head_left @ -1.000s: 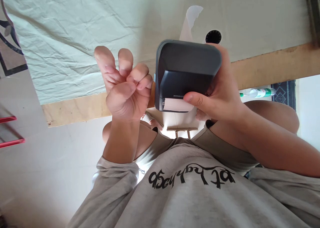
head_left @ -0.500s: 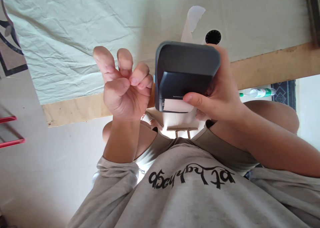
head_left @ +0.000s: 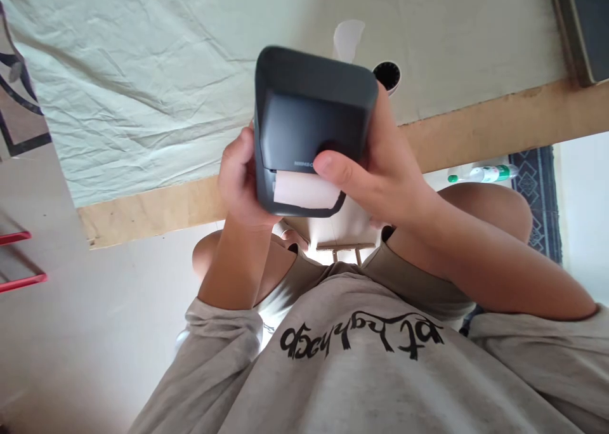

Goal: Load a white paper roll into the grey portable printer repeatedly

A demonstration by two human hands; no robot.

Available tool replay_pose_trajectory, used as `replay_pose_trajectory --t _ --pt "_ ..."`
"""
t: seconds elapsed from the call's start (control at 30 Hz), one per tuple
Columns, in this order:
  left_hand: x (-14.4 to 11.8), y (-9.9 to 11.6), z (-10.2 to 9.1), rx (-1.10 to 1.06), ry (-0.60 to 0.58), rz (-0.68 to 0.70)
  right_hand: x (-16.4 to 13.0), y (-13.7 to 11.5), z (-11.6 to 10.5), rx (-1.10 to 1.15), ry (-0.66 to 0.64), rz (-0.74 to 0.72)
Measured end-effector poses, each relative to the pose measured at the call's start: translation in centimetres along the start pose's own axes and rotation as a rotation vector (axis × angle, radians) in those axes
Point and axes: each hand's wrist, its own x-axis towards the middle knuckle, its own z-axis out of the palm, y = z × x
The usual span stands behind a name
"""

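A dark label printer [head_left: 304, 129] is up in front of me, its lid towards my eyes. From its near end sticks a strip of pale label paper [head_left: 304, 190]. My right hand [head_left: 375, 167] grips the printer's right side, thumb lying across the lid's lower edge. Against the left side rests my left hand [head_left: 240, 180], curled round the printer's edge; most of its fingers are hidden behind the body. Beyond the printer, a torn piece of white paper [head_left: 348, 37] and a small white round container with a dark inside or top [head_left: 387, 75] are on the cloth.
A pale green cloth [head_left: 157, 91] covers the table, whose bare wooden edge [head_left: 147, 209] runs along the near side. A dark framed object [head_left: 580, 28] lies at the far right. Below are a plastic bottle [head_left: 490, 174], a patterned blue mat [head_left: 535, 212] and red bars [head_left: 23, 282].
My left hand, previously raised apart with bent fingers, has come round the printer's left side. The printer and my right hand have shifted left and slightly up.
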Motion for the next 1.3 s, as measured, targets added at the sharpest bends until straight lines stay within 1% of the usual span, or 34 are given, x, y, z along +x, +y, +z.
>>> replay_pose_trajectory --t 0.07,0.1,0.2,0.33,0.4,0.5,0.57,0.7,0.8,0.87,0.93,1.0,1.03,1.1,1.2,1.23,1.3 --pt "0.0 0.3 -0.2 0.016 -0.083 0.030 0.2 0.0 -0.1 -0.085 -0.024 -0.010" --pt "0.1 0.3 -0.3 0.021 -0.107 0.047 0.2 0.1 -0.1 -0.114 -0.041 -0.014" --pt "0.1 0.4 -0.3 0.006 -0.132 0.091 0.0 0.0 -0.3 -0.143 -0.063 -0.042" --pt "0.0 0.7 0.3 -0.011 -0.218 0.054 -0.3 -0.1 -0.4 -0.183 -0.081 -0.041" --pt "-0.1 0.8 0.6 -0.047 -0.268 0.059 -0.3 -0.1 -0.5 -0.186 -0.107 -0.016" --pt "0.1 0.7 0.6 -0.095 -0.349 0.062 -0.3 -0.1 -0.8 -0.173 -0.175 0.059" --pt "0.3 0.6 0.3 -0.095 -0.368 0.068 -0.4 -0.1 -1.0 -0.191 -0.198 0.093" --pt "0.5 0.5 -0.2 -0.049 -0.367 0.100 -0.4 0.1 -1.4 -0.264 -0.207 0.104" --pt "0.4 0.5 -0.1 -0.109 -0.368 0.103 -0.4 0.3 -1.6 -0.282 -0.226 0.111" --pt "0.3 0.5 -0.1 -0.134 -0.341 0.099 -0.4 0.1 -1.6 -0.270 -0.221 0.128" --pt "0.3 0.6 -0.1 -0.089 -0.306 0.080 -0.4 -0.4 -1.6 -0.255 -0.205 0.154" --pt "0.4 0.5 -0.3 -0.030 -0.300 0.043 -0.4 -1.2 -1.7 -0.260 -0.190 0.197" --pt "0.5 0.4 -0.4 -0.015 -0.320 0.023 -0.4 -1.7 -1.8 -0.270 -0.182 0.218" --pt "0.6 0.2 -0.4 -0.016 -0.397 0.001 -0.5 -2.5 -1.9 -0.327 -0.153 0.229" --pt "0.4 0.1 -0.1 -0.036 -0.491 0.016 -0.7 -3.1 -2.1 -0.502 -0.068 0.145" --pt "0.3 0.0 0.0 -0.038 -0.505 0.036 -0.8 -3.0 -2.1 -0.558 -0.032 0.112" --pt "0.1 0.0 0.1 -0.033 -0.522 0.072 -1.1 -2.8 -2.2 -0.589 -0.007 0.061"
